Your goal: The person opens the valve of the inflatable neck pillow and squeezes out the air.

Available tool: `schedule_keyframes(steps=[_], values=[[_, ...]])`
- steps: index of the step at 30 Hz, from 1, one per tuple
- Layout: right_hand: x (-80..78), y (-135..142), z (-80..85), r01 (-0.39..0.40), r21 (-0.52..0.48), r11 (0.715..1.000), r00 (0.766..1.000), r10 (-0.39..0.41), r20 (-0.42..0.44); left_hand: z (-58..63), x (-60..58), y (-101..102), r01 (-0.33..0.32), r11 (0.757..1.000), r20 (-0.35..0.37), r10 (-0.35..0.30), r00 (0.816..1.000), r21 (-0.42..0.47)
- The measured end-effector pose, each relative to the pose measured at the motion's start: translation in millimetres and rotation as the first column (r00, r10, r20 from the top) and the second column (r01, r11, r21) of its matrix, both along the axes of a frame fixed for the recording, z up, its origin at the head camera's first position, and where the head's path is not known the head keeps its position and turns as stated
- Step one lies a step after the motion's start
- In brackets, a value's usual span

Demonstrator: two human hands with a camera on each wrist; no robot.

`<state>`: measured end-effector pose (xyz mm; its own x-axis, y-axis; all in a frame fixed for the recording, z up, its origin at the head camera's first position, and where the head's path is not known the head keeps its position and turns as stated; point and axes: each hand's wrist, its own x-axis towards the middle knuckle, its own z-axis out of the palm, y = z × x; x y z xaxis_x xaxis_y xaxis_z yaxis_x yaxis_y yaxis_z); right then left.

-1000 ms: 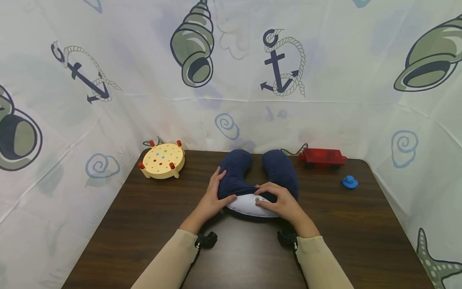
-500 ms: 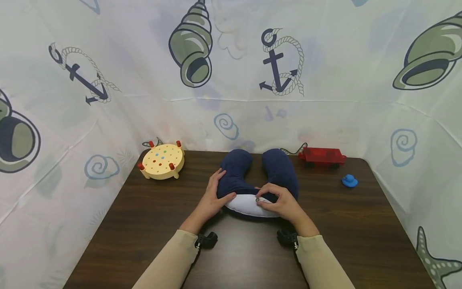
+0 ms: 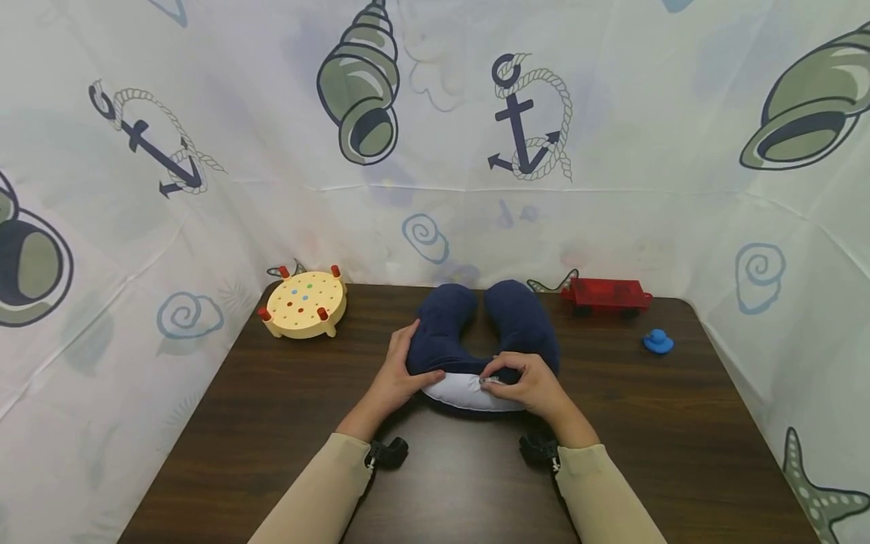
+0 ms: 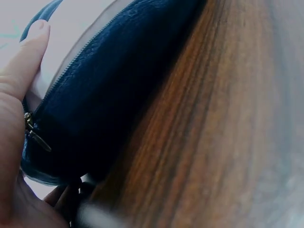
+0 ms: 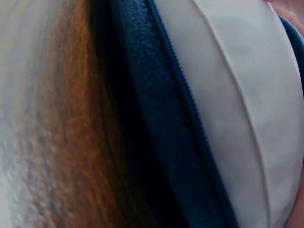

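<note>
A navy U-shaped neck pillow [image 3: 519, 321] lies on the table, its curved side toward me. Along that side the cover's zipper [image 4: 78, 59] is undone, and the white inner [image 3: 451, 389] bulges out. My left hand [image 3: 397, 374] holds the pillow's left side, thumb over the white inner. In the left wrist view the brass zipper pull [image 4: 40, 140] hangs beside that thumb. My right hand [image 3: 533, 385] pinches at the white inner with thumb and bent index finger. A small greyish piece [image 3: 488, 381] shows between those fingertips, too small to identify.
A cream round toy [image 3: 306, 304] with red pegs stands at the table's back left. At the back right are a red toy wagon [image 3: 607, 295] and a blue rubber duck [image 3: 658, 341]. A printed curtain [image 3: 448, 136] hangs close behind the brown table [image 3: 326, 400].
The right hand has dropped slightly, its thumb and index finger drawing together at the small greyish piece. The pillow's two arms have come slightly closer together. The left hand keeps its hold.
</note>
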<state>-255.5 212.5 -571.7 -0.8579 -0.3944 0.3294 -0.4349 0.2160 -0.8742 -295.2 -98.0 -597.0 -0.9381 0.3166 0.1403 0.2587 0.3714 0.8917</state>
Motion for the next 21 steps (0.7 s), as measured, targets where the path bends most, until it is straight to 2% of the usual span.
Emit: schedule_keyframes(steps=[9, 15, 21], values=[[1.6, -1.7, 3.4, 0.014, -0.005, 1.0, 0.999, -0.013, 0.032, 0.3, 1.0, 0.5, 0.014, 0.999, -0.044, -0.016, 0.999, -0.042], [2.1, -4.6, 1.2, -0.019, -0.034, 0.999, 0.999, 0.02, 0.041, -0.8, 0.9, -0.7, 0.046, 0.999, -0.019, -0.046, 0.999, 0.002], [4.1, -7.9, 0.7, -0.01, -0.043, 0.999, 0.997, 0.014, 0.081, -0.2, 1.3, -1.4, 0.026, 1.0, 0.037, -0.026, 0.999, -0.003]])
